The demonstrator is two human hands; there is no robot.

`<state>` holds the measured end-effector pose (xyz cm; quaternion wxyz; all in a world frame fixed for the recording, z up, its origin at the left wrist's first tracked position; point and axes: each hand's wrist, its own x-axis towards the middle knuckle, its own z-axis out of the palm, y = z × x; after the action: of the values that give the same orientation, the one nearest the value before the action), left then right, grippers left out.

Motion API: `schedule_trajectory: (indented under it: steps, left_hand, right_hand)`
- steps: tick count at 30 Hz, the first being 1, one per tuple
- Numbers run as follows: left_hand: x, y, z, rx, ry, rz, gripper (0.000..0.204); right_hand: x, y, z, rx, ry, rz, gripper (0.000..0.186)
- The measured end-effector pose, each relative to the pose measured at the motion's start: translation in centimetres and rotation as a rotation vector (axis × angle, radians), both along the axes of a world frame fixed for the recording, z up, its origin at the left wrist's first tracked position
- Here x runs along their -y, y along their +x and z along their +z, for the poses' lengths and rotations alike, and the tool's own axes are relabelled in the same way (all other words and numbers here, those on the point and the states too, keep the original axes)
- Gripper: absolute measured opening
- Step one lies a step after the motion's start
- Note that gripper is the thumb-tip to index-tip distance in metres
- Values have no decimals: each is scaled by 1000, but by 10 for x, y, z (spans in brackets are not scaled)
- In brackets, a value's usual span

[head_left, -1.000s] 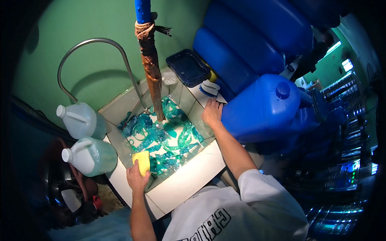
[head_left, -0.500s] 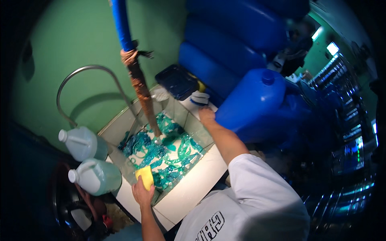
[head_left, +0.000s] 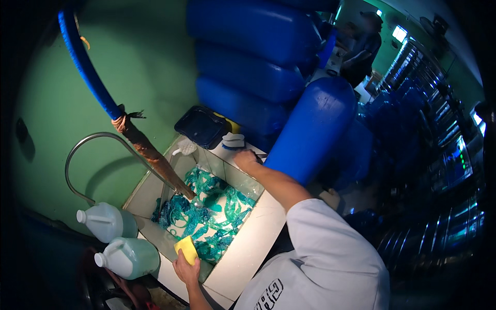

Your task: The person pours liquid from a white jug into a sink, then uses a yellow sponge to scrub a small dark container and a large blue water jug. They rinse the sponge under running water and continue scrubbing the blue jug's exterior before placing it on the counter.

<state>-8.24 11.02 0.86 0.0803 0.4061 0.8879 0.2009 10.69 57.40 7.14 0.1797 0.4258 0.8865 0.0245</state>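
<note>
A yellow sponge (head_left: pixel 186 250) is gripped in my left hand (head_left: pixel 187 269), at the near left rim of a tiled basin (head_left: pixel 258 227). Water in the basin covers several green and blue translucent shapes (head_left: pixel 199 209) on a pale bottom. My right hand (head_left: pixel 247 160) is at the basin's far right ledge, its fingers curled and partly hidden. Just beyond it lies a scrub brush (head_left: pixel 233 141) with a pale back and blue bristles. A small dark strip shows beside this hand; whether I hold it, I cannot make out.
A blue hose (head_left: pixel 88 64) with a brown wrapped end dips into the basin, near a curved metal pipe (head_left: pixel 98 135). Two jugs (head_left: pixel 103 222) stand at left. A dark tray (head_left: pixel 203 125) and large blue containers (head_left: pixel 310 129) crowd the far right. Another person (head_left: pixel 364 51) stands beyond.
The view has shifted, so the basin and jugs appear lower and the containers farther left. My left hand still holds the sponge; my right stays at the ledge by the brush.
</note>
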Motion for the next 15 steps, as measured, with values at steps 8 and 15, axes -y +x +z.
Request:
schedule_trajectory:
  steps: [8, 15]
  left_hand:
    - [0, 3, 2, 14, -3, 3, 77]
    - [3, 1, -9, -37, -52, -40, 78]
  right_hand:
    - [113, 166, 114, -1269, 460, -143, 23]
    - [13, 360, 81, -1147, 706, -811, 38]
